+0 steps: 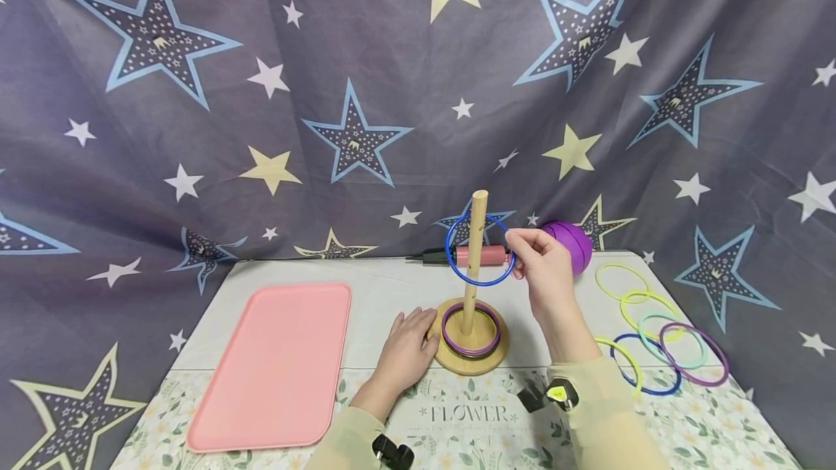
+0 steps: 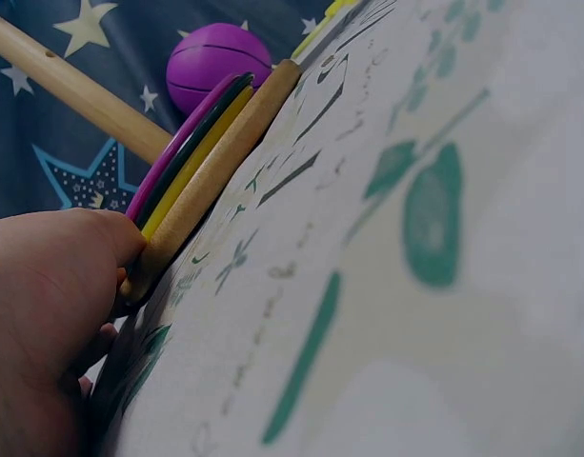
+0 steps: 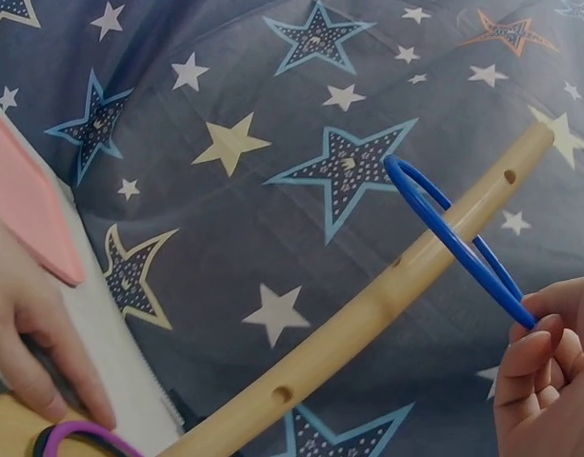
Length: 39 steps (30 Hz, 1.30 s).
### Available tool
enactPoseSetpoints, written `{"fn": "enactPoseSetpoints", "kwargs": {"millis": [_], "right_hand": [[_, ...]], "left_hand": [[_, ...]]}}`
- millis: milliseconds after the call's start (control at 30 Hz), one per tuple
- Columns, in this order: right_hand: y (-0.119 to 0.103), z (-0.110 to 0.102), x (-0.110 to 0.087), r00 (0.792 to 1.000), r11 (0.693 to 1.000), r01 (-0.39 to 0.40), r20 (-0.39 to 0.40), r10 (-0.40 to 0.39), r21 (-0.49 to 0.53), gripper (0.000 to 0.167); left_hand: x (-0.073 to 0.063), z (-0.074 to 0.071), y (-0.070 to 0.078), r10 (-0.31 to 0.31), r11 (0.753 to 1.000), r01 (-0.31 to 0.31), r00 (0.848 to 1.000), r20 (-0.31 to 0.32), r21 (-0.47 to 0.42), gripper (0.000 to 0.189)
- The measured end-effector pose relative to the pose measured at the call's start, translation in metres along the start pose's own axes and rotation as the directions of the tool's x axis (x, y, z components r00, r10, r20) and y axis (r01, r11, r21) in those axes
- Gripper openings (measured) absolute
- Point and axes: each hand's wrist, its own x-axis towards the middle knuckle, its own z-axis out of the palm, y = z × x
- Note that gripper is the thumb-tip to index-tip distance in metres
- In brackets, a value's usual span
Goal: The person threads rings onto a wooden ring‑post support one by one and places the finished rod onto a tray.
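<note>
A wooden post (image 1: 474, 260) stands upright on a round wooden base (image 1: 493, 360). My right hand (image 1: 541, 267) pinches the rim of a blue ring (image 1: 481, 283) between thumb and fingers. This ring encircles the upper post, below its top, as the right wrist view shows. Lower down, a purple ring (image 2: 182, 133), a dark ring (image 2: 198, 130) and a yellow ring (image 2: 198, 171) lie stacked on the base. My left hand (image 1: 408, 350) rests against the base's left edge, fingers fairly straight. Part of that hand's grip is hidden underneath in the left wrist view.
A pink tray (image 1: 274, 365) lies at the left. Several loose rings, among them a turquoise ring (image 1: 673, 315) and a second purple ring (image 1: 707, 383), overlap at the right. Behind the post are a purple ball (image 1: 578, 245) and a pink-and-black pump (image 1: 493, 255), near the star-patterned curtain (image 1: 392, 56).
</note>
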Motion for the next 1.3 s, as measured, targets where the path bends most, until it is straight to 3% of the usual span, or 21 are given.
{"fn": "enactPoseSetpoints", "kwargs": {"millis": [633,867,1300], "right_hand": [[0.040,-0.024,-0.012,0.996,0.990,-0.090,-0.031,0.087,-0.104,0.010],[0.057,-0.032,-0.017,0.990,0.977,-0.143,-0.034,0.139,-0.160,0.004],[0.086,-0.038,-0.025,0.985,0.965,-0.170,-0.030,0.167,-0.202,0.017]], "left_hand": [[0.000,-0.001,0.000,0.001,1.000,-0.001,1.000,-0.003,0.005,0.049],[0.000,0.000,0.000,0.000,1.000,0.000,1.000,-0.001,0.002,0.049],[0.001,0.001,-0.001,0.000,1.000,0.000,1.000,0.003,0.000,0.051]]}}
